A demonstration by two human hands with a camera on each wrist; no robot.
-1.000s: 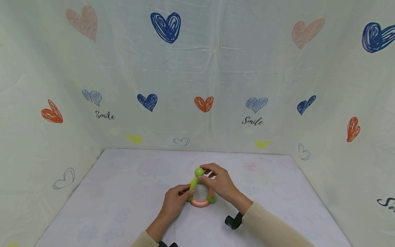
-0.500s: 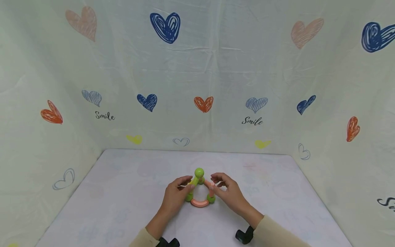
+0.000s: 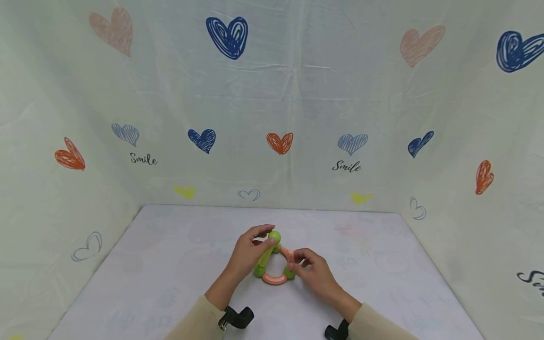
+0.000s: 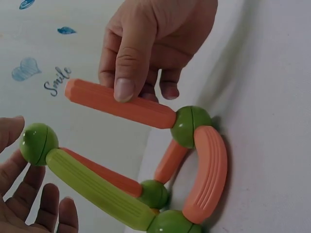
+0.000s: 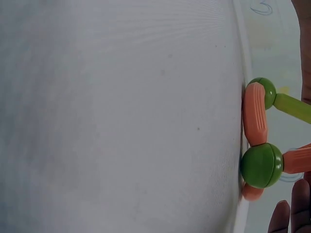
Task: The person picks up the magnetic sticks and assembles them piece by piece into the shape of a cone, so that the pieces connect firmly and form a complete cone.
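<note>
- The rod-and-ball toy [image 3: 274,262] stands on the white table [image 3: 170,283], near the middle of its front half, between the two hands.
- Its base is a ring of curved orange pieces joined by green balls; the curved orange piece [image 4: 209,170] at the front lies flat on the table.
- A light green rod [image 4: 97,189] slants up from a base ball to the top green ball [image 4: 39,143], the toy's highest point.
- The left hand [image 3: 250,252] sits at the toy's left side, fingers loosely curled about the top green ball; whether they touch it or truly clamp it I cannot tell.
- The right hand [image 3: 314,274] is at the toy's right, thumb and fingers pinching the straight orange rod [image 4: 119,104], whose lower end meets a base green ball [image 4: 192,126] while its upper end hangs free, apart from the top green ball.
- The pieces look like light, stiff, smooth plastic; the joints probably part with little force, so hold rods at mid-length and steady the base.
- Ribbed rods should give better purchase than the slick balls.
</note>
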